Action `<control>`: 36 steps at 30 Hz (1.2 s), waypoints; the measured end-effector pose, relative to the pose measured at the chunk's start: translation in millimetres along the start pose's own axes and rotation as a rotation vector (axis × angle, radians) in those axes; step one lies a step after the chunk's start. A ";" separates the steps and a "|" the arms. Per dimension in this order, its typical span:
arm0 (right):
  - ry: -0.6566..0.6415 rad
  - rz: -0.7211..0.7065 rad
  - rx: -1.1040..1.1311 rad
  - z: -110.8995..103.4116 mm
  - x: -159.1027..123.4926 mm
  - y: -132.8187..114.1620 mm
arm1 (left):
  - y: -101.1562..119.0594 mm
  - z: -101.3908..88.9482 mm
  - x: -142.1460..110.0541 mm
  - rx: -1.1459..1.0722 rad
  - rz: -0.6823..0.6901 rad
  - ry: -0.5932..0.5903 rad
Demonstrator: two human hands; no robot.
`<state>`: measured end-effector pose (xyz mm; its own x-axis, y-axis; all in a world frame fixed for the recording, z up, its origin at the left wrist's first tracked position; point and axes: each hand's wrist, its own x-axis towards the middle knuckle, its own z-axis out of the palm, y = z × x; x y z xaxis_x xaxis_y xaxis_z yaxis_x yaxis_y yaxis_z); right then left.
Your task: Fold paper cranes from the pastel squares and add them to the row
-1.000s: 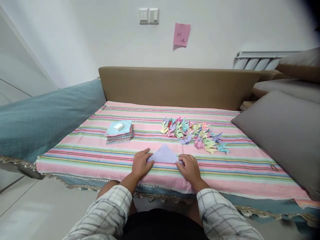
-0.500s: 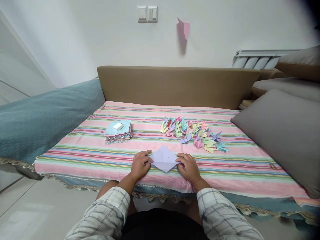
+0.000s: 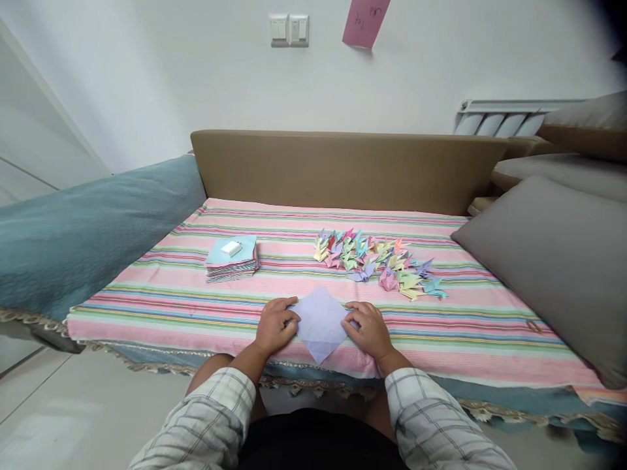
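A pale purple sheet of origami paper [image 3: 321, 324] lies as a diamond on the striped cover, one point towards me, a crease across its lower part. My left hand [image 3: 277, 325] pinches the sheet's left corner between thumb and fingers. At the opposite corner, my right hand [image 3: 368, 329] has its thumb and fingertips closed on the paper. Beyond the right hand sits a cluster of folded paper cranes [image 3: 350, 253] in many colours. To the far left stands a stack of square paper [image 3: 231, 269] with a small white block [image 3: 232, 248] on top.
The striped cover [image 3: 161, 294] spreads over a sofa seat with a brown backrest [image 3: 343, 170]. A blue-draped armrest [image 3: 102, 215] bounds the left; a grey cushion [image 3: 553, 261] leans at the right. A small brown loop [image 3: 533, 326] lies near it. A pink note [image 3: 366, 23] hangs on the wall.
The purple sheet has opened flatter, and its near point now reaches closer to me. Both hands have stayed almost in place. The pink note on the wall has swung to face outward.
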<state>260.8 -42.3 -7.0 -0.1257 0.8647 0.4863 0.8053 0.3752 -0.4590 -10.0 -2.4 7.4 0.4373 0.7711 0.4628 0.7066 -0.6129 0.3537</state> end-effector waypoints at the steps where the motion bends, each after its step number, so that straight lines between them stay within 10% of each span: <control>1: -0.001 0.002 -0.002 0.1 0.1 -0.2 | 1.2 -0.4 0.2 0.004 -0.008 0.000; 36: 0.011 0.064 0.101 -0.7 3.0 5.0 | 8.1 -1.2 -1.6 0.125 0.110 -0.063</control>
<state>264.9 -38.1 -7.3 -0.0687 0.8846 0.4613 0.7489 0.3512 -0.5620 -5.7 -8.7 10.6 0.5468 0.7126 0.4395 0.7148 -0.6707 0.1982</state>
